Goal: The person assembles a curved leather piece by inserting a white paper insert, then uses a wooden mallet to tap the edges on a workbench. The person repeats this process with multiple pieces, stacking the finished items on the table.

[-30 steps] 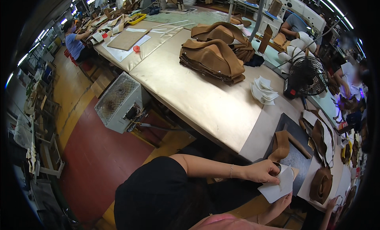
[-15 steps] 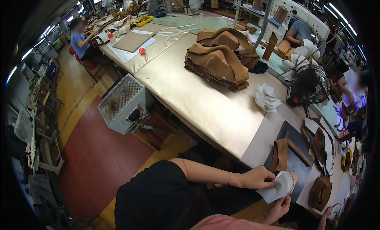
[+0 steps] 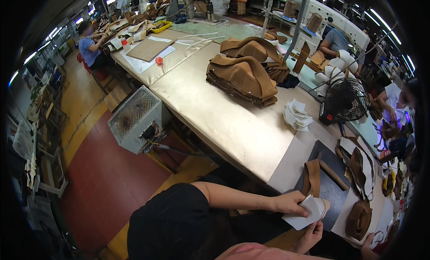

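By the dark board (image 3: 337, 201), L hand (image 3: 291, 203) pinches white pc (image 3: 315, 209), thumb on top; R hand (image 3: 311, 236) grips its lower edge w/ fingers nearly closed. Uneven pull might crease it.

A rod (image 3: 333, 174) lies on the board (image 3: 333, 201), beyond the hands (image 3: 291, 203).
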The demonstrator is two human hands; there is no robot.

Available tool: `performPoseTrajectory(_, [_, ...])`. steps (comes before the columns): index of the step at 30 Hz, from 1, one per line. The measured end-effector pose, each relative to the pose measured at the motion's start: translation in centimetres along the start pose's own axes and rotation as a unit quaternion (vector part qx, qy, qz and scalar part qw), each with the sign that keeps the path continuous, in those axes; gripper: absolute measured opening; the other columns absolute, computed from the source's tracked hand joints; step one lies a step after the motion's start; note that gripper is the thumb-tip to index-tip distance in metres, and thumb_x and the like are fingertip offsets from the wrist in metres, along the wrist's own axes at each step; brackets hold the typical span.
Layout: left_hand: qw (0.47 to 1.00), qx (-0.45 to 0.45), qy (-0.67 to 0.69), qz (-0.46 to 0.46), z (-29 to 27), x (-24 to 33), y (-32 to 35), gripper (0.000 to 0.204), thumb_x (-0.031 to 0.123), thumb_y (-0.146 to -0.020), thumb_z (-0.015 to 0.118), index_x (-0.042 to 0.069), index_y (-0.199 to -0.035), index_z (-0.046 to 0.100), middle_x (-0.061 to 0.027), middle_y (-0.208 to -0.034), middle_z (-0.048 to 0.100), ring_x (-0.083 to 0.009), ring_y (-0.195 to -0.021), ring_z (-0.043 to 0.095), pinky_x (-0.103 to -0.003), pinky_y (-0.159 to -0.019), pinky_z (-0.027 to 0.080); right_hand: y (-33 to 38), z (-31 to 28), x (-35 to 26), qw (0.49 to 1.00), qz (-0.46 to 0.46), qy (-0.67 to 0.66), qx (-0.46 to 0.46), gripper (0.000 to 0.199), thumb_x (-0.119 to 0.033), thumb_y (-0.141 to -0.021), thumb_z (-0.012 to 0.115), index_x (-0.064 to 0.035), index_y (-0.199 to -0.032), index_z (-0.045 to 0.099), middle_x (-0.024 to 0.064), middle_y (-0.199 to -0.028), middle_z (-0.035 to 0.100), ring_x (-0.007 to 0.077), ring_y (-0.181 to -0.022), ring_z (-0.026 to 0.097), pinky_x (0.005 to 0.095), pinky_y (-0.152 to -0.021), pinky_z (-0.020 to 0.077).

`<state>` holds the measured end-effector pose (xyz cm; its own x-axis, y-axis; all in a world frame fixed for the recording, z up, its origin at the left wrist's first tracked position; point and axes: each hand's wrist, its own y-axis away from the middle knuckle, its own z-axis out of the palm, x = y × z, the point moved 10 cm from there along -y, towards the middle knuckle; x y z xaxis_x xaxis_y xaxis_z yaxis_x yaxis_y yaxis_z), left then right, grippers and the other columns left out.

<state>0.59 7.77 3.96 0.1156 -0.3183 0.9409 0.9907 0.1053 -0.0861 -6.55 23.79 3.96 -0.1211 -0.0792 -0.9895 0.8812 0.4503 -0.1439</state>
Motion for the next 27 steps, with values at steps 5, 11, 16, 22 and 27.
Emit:
performPoseTrajectory(5, [0.968, 0.092, -0.220, 0.083, -0.4, 1.5, 0.1, 0.034, 0.023, -0.084, 0.074, -0.005, -0.100, 0.067, -0.0182, -0.091, 0.071, -0.0231, -0.083, 0.069, -0.034, -0.073, 0.051, -0.2, -0.7, 0.7, 0.999, -0.006, 0.047, 0.003, 0.023, -0.021, -0.102, 0.059, 0.0001, -0.093, 0.058, 0.0008, -0.084, 0.060, 0.0053, -0.074, 0.050, 0.0197, -0.069, 0.0408])
performPoseTrajectory(11, [0.992, 0.040, -0.115, 0.033, 0.5, 0.3, -0.2, 0.037, 0.027, -0.083, 0.076, -0.005, -0.100, 0.067, -0.0131, -0.087, 0.071, -0.0193, -0.079, 0.067, -0.033, -0.072, 0.051, 0.5, -0.6, -0.7, 0.999, -0.007, 0.022, 0.029, 0.026, -0.023, -0.103, 0.057, 0.0004, -0.092, 0.059, 0.0011, -0.085, 0.060, 0.0056, -0.077, 0.050, 0.0204, -0.071, 0.0413])
performPoseTrajectory(16, [0.999, 0.000, -0.038, 0.026, 0.7, 0.2, -0.2, 0.040, 0.032, -0.082, 0.080, -0.002, -0.102, 0.071, -0.0041, -0.087, 0.072, -0.0108, -0.080, 0.063, -0.030, -0.074, 0.052, 1.5, 1.1, -3.2, 0.994, -0.024, 0.101, 0.026, 0.025, -0.018, -0.102, 0.057, 0.0058, -0.093, 0.060, 0.0020, -0.085, 0.059, 0.0077, -0.077, 0.050, 0.0223, -0.070, 0.0427])
performPoseTrajectory(22, [0.996, 0.043, -0.081, 0.001, -1.2, -0.4, -0.2, 0.032, 0.024, -0.084, 0.077, 0.005, -0.110, 0.072, -0.0078, -0.092, 0.075, -0.0138, -0.087, 0.069, -0.033, -0.077, 0.055, 1.4, 2.9, -2.7, 0.998, 0.023, 0.063, 0.020, 0.026, -0.021, -0.103, 0.056, 0.0027, -0.105, 0.068, -0.0042, -0.087, 0.059, 0.0049, -0.076, 0.047, 0.0206, -0.067, 0.0403])
performPoseTrajectory(27, [0.997, 0.049, 0.015, -0.062, -1.1, 0.0, -0.1, 0.030, 0.017, -0.088, 0.075, -0.002, -0.112, 0.069, -0.0052, -0.100, 0.071, -0.0119, -0.089, 0.066, -0.027, -0.077, 0.054, 0.6, 2.7, -2.6, 0.996, 0.020, 0.073, 0.043, 0.022, -0.017, -0.099, 0.063, 0.0046, -0.099, 0.068, -0.0009, -0.085, 0.062, 0.0058, -0.079, 0.053, 0.0214, -0.071, 0.0439])
